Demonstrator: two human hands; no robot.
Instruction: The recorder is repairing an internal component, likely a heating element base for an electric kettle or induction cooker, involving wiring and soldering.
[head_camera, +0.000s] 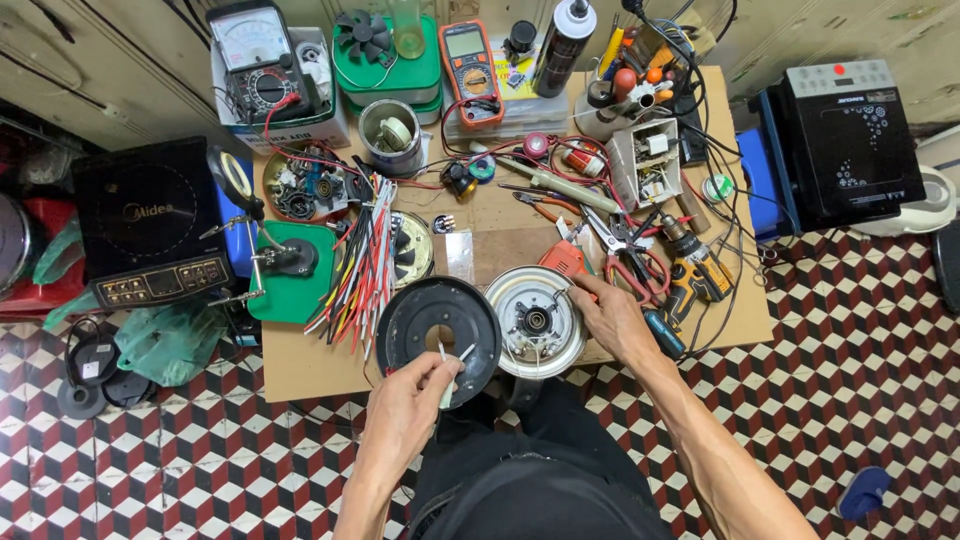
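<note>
Wire ends pinched in left hand over black pan; right hand grips detached silver heating plate, still apart.

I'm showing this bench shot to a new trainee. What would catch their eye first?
Probably the two round parts at the near edge of the cluttered wooden bench: a black disc with a centre hole and a silvery round plate beside it. The left hand holds small white pieces over the black disc, while the right hand rests on the silvery plate. A fan of coloured wires lies just left of them.
</note>
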